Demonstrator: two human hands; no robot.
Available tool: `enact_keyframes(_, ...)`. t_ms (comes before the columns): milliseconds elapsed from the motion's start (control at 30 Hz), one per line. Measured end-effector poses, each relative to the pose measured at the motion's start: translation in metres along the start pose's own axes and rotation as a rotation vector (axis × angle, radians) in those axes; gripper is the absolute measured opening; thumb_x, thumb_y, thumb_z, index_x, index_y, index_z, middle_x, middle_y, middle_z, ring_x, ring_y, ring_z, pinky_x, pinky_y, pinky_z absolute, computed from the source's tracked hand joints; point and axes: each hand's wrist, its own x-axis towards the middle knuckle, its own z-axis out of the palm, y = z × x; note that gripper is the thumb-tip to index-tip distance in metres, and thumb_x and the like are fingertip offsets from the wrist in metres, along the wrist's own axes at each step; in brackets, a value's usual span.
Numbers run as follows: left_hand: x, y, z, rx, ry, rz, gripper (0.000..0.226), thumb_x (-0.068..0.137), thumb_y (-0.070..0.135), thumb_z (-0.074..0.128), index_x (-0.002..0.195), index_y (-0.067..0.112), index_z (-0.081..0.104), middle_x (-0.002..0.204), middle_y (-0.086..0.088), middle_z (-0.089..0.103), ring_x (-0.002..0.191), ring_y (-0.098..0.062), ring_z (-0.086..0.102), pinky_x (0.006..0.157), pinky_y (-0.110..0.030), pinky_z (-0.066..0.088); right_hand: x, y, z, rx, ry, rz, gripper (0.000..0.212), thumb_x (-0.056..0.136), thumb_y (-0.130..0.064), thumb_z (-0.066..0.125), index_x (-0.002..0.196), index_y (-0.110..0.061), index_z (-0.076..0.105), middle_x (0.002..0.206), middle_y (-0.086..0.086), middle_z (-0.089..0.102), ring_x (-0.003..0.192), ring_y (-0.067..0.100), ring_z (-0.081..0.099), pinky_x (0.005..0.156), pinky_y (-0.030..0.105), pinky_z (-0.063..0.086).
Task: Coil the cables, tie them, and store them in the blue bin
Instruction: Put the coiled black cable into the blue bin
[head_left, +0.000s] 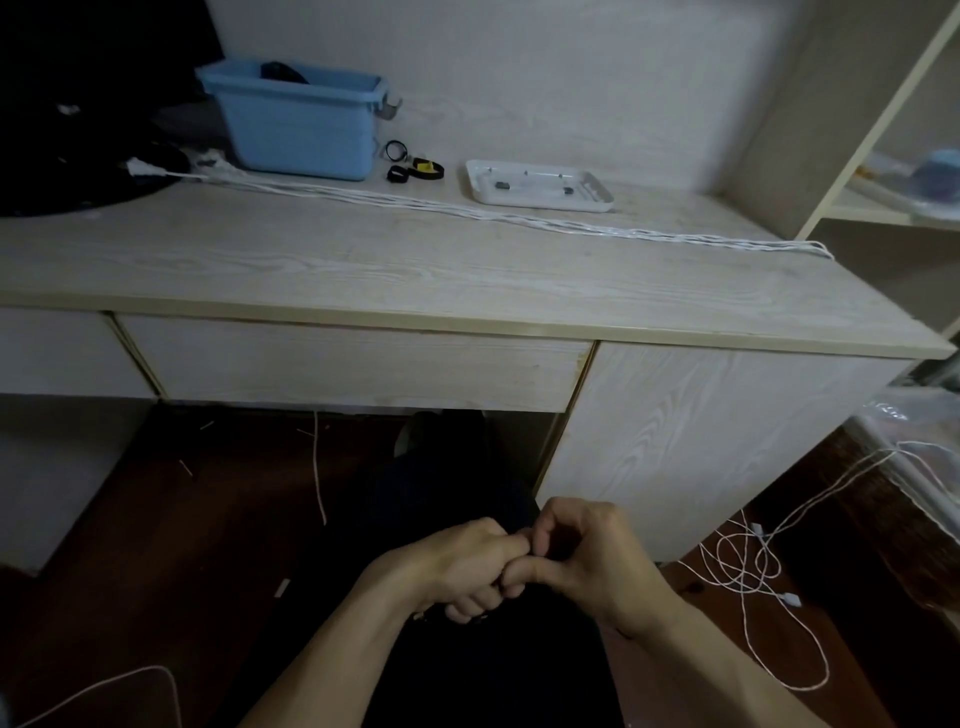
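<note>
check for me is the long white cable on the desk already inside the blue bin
No, the long white cable lies stretched along the desk, outside the blue bin.

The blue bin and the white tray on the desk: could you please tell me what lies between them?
In the head view, small black strap ties, one with a yellow patch, lie on the desk between the blue bin and the white tray.
</note>
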Motion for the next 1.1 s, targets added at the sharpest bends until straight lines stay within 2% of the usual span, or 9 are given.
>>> enact_keyframes(133, -0.001, -0.005, -0.004, -0.166, -0.048, 0.110, 0.048, 0.101, 0.051, 0.041, 0.064, 0.021, 0.042, 0.049, 0.003, 0.026, 0.036, -0.008, 0.017, 0.039, -0.025, 0.013, 0.003, 0.006, -0.007, 0.155, -0.046, 0.077, 0.047, 0.068, -0.054, 0.084, 0.075, -0.013, 0.062, 0.067, 0.008, 0.066, 0.056, 0.012, 0.057, 0.051, 0.027, 0.044)
enact_keyframes(300, -0.001, -0.010, -0.010, -0.511, -0.041, 0.193, 0.048, 0.097, 0.045, 0.047, 0.057, 0.020, 0.039, 0.043, 0.006, 0.023, 0.033, -0.007, 0.017, 0.037, -0.023, 0.014, 0.002, 0.022, -0.017, 0.117, -0.118, 0.186, 0.051, 0.068, -0.064, 0.079, 0.077, -0.016, 0.061, 0.065, 0.002, 0.063, 0.057, 0.006, 0.055, 0.053, 0.024, 0.044)
enact_keyframes(367, -0.004, -0.008, -0.015, -0.776, 0.010, 0.236, 0.050, 0.093, 0.042, 0.049, 0.051, 0.021, 0.035, 0.040, 0.006, 0.020, 0.031, -0.007, 0.015, 0.036, -0.022, 0.011, 0.001, 0.029, -0.024, 0.119, -0.116, 0.237, 0.041, 0.075, -0.054, 0.078, 0.075, -0.016, 0.061, 0.061, -0.005, 0.060, 0.056, 0.004, 0.054, 0.054, 0.023, 0.043)
enact_keyframes(500, -0.012, -0.003, -0.040, -1.220, 0.195, 0.479, 0.051, 0.093, 0.041, 0.047, 0.048, 0.022, 0.036, 0.037, 0.007, 0.021, 0.034, -0.008, 0.008, 0.036, -0.024, 0.011, 0.001, 0.039, -0.041, 0.165, 0.069, 0.263, 0.023, 0.082, -0.038, 0.071, 0.078, -0.015, 0.066, 0.063, -0.002, 0.061, 0.059, 0.010, 0.054, 0.058, 0.029, 0.044)
enact_keyframes(633, -0.016, -0.007, -0.052, -1.482, 0.304, 0.642, 0.044, 0.099, 0.040, 0.043, 0.060, 0.020, 0.045, 0.049, 0.009, 0.027, 0.040, -0.007, 0.020, 0.040, -0.022, 0.023, 0.004, 0.041, -0.037, 0.197, 0.227, 0.224, 0.015, 0.086, -0.029, 0.066, 0.084, -0.014, 0.069, 0.066, -0.006, 0.064, 0.061, 0.005, 0.057, 0.060, 0.016, 0.045)
enact_keyframes(733, -0.009, -0.008, -0.049, -1.520, 0.415, 0.653, 0.030, 0.100, 0.029, 0.042, 0.072, 0.017, 0.046, 0.060, 0.006, 0.033, 0.048, -0.009, 0.030, 0.055, -0.025, 0.031, 0.005, 0.040, -0.032, 0.108, 0.163, 0.223, 0.015, 0.092, -0.028, 0.062, 0.085, -0.017, 0.070, 0.072, -0.011, 0.067, 0.066, 0.005, 0.061, 0.064, 0.016, 0.047)
enact_keyframes(867, 0.001, -0.008, -0.045, -1.461, 0.547, 0.641, 0.026, 0.104, 0.027, 0.041, 0.082, 0.016, 0.048, 0.069, 0.002, 0.047, 0.058, -0.012, 0.043, 0.071, -0.028, 0.038, 0.004, 0.033, -0.022, -0.147, -0.155, 0.141, 0.034, 0.098, -0.044, 0.050, 0.090, -0.017, 0.069, 0.074, -0.009, 0.066, 0.070, 0.005, 0.063, 0.061, 0.014, 0.044)
enact_keyframes(933, 0.005, -0.007, -0.042, -1.369, 0.618, 0.633, 0.023, 0.104, 0.026, 0.041, 0.086, 0.015, 0.049, 0.072, 0.001, 0.050, 0.060, -0.012, 0.045, 0.071, -0.029, 0.039, 0.005, 0.027, -0.013, -0.195, -0.243, 0.063, 0.044, 0.101, -0.051, 0.042, 0.089, -0.017, 0.067, 0.080, -0.010, 0.062, 0.074, 0.004, 0.060, 0.065, 0.016, 0.044)
enact_keyframes(1100, 0.015, -0.002, -0.025, -0.996, 0.849, 0.610, 0.019, 0.106, 0.019, 0.039, 0.090, 0.011, 0.046, 0.070, 0.000, 0.046, 0.058, -0.013, 0.043, 0.068, -0.029, 0.040, 0.004, 0.005, 0.001, -0.174, -0.315, -0.075, 0.040, 0.101, -0.048, 0.041, 0.091, -0.020, 0.067, 0.092, -0.010, 0.053, 0.082, 0.000, 0.053, 0.073, 0.013, 0.041)
